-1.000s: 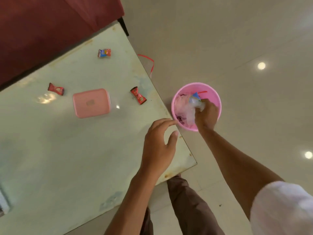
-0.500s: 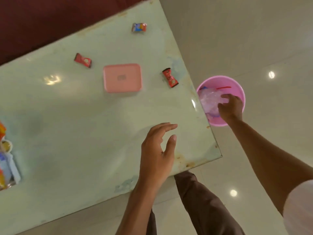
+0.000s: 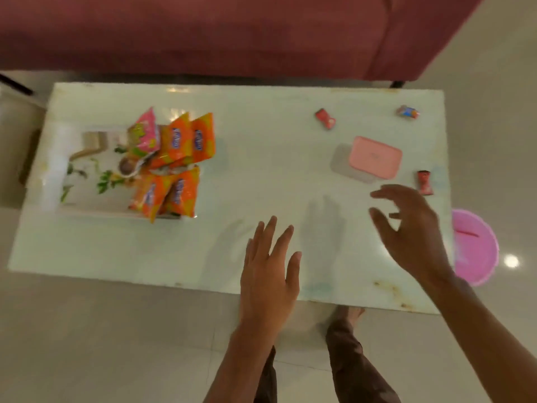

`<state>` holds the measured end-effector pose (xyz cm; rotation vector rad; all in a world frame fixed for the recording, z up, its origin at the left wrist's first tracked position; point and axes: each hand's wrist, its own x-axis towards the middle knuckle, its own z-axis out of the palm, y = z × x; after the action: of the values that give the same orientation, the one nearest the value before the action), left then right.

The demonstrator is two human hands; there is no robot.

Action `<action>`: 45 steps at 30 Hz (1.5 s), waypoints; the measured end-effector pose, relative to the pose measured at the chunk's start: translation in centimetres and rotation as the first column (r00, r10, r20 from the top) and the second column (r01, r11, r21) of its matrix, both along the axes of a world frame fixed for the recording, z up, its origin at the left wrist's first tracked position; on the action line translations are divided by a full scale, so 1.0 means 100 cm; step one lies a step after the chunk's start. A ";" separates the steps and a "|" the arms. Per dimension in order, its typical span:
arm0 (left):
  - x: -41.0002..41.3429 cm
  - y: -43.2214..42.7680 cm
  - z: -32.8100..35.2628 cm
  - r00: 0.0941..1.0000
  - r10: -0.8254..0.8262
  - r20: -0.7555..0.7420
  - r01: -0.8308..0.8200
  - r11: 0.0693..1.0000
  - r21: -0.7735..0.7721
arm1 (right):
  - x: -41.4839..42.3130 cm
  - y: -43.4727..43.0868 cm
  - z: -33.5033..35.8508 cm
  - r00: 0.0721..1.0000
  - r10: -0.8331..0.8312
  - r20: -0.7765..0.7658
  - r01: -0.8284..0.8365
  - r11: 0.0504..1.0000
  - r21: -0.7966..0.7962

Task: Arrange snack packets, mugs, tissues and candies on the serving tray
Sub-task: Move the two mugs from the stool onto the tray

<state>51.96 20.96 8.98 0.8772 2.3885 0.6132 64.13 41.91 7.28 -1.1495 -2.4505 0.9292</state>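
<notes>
A white serving tray with a leaf pattern sits at the table's left, holding several orange snack packets and a pink packet. Three wrapped candies lie at the right: a red candy, a blue-red candy and another red candy. A pink-lidded box sits between them. My left hand hovers open over the table's near edge. My right hand is open and empty, just below the red candy and the box.
The pale green table has a maroon sofa behind it. A pink bucket stands on the floor off the table's right edge. My legs are under the near edge.
My right hand came out of the pink bucket and moved over the table, empty. The view swung left, bringing the tray with packets into sight.
</notes>
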 end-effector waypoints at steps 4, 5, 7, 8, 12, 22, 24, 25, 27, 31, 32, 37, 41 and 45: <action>-0.033 -0.072 0.001 0.997 0.066 -0.046 -0.069 0.995 -0.076 | -0.065 -0.076 -0.002 0.935 0.283 0.216 -0.288 0.958 -0.010; -0.040 -0.091 0.003 0.993 0.107 -0.048 -0.111 0.991 -0.073 | -0.080 -0.095 -0.003 0.912 0.337 0.235 -0.347 0.938 -0.001; -0.055 -0.132 0.008 0.977 0.205 -0.054 -0.209 0.975 -0.074 | -0.111 -0.135 -0.003 0.867 0.414 0.278 -0.432 0.902 0.002; -0.059 -0.148 0.011 0.967 0.250 -0.050 -0.254 0.964 -0.083 | -0.123 -0.151 -0.002 0.844 0.434 0.313 -0.455 0.890 -0.008; -0.080 -0.226 0.022 0.915 0.403 -0.034 -0.401 0.892 -0.209 | -0.174 -0.221 0.003 0.701 0.536 0.470 -0.582 0.811 -0.058; -0.164 -0.365 0.052 0.817 0.574 -0.057 -0.576 0.816 -0.047 | -0.291 -0.347 0.034 0.618 0.584 0.527 -0.692 0.722 0.012; -0.186 -0.385 0.048 0.807 0.590 -0.025 -0.590 0.802 -0.093 | -0.311 -0.367 0.034 0.618 0.597 0.512 -0.699 0.715 0.011; -0.198 -0.394 0.046 0.796 0.604 -0.020 -0.603 0.792 -0.096 | -0.322 -0.376 0.035 0.618 0.603 0.504 -0.702 0.713 0.007; -0.224 -0.407 0.047 0.785 0.620 -0.018 -0.617 0.779 -0.109 | -0.345 -0.395 0.036 0.610 0.613 0.502 -0.701 0.713 -0.018; -0.273 -0.430 0.050 0.806 0.592 0.020 -0.580 0.795 -0.178 | -0.386 -0.422 0.035 0.594 0.620 0.512 -0.693 0.718 -0.067; -0.285 -0.437 0.049 0.808 0.589 0.017 -0.577 0.796 -0.181 | -0.397 -0.428 0.034 0.598 0.620 0.508 -0.682 0.726 -0.083; -0.363 -0.472 0.046 0.815 0.576 0.055 -0.559 0.808 -0.186 | -0.464 -0.451 0.018 0.671 0.608 0.424 -0.626 0.771 -0.115; -0.453 -0.485 0.049 0.768 0.635 0.081 -0.630 0.772 -0.081 | -0.529 -0.470 0.011 0.789 0.571 0.226 -0.533 0.820 -0.210; -0.559 -0.480 0.044 0.585 0.784 0.206 -0.808 0.586 0.063 | -0.604 -0.494 0.013 0.899 0.436 0.022 -0.398 0.839 -0.371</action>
<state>-3.96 -27.06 13.38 -0.3022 2.5239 1.1589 3.71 -7.51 8.59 -0.7760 -2.7575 1.5331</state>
